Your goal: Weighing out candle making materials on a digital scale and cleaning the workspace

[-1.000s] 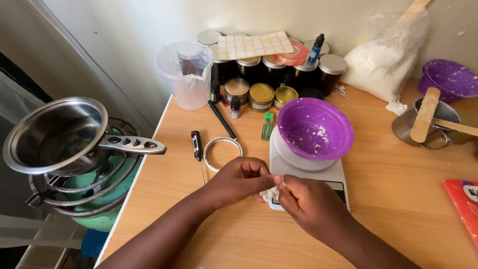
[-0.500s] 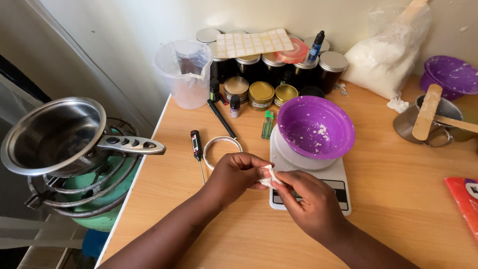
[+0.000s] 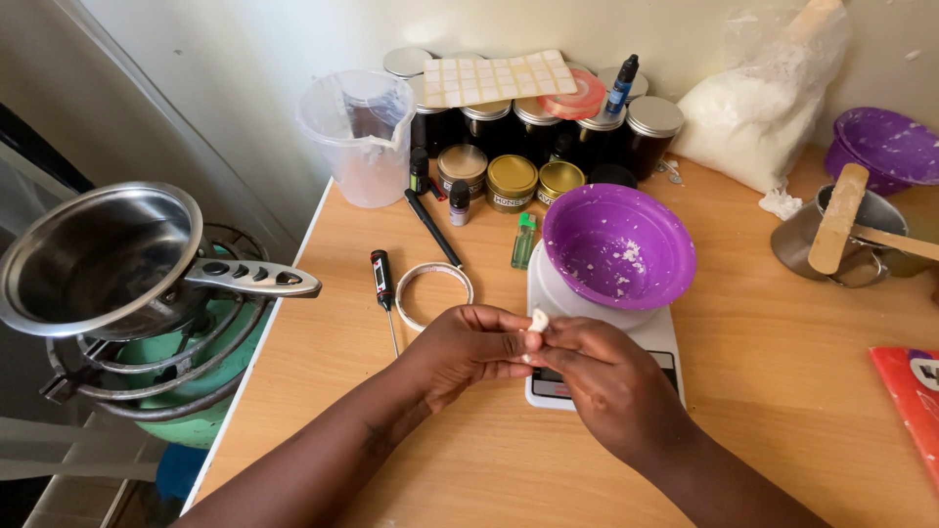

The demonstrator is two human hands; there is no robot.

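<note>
A: Entry, standing at the desk (image 3: 782,391). The left hand (image 3: 469,347) and right hand (image 3: 606,386) are together, fingertips of both pinched on a small white lump (image 3: 538,320), held just above the front edge of the white kitchen scale (image 3: 606,352).

B: Step in hand?

A: By my reading, working or kneading that lump between the fingers. The purple bowl (image 3: 618,244) sits on the scale, a few white flecks inside, otherwise bare.

B: What does the next move call for?

A: Judged only: a steady pinch so the lump does not crumble, and a short carry up and over the bowl rim if it goes in there.

B: Packages and labels?

A: Along the back wall, a row of dark jars with silver lids (image 3: 653,117); in front, three low gold-lidded tins (image 3: 512,178). A pale sheet of small square stickers (image 3: 499,76) lies on top of the jars. A clear bag of white flakes (image 3: 758,103) leans at the back right. A red printed packet (image 3: 910,391) lies at the right edge. A clear measuring jug (image 3: 360,137) stands back left; a small green bottle (image 3: 524,242) lies beside the bowl.
</note>
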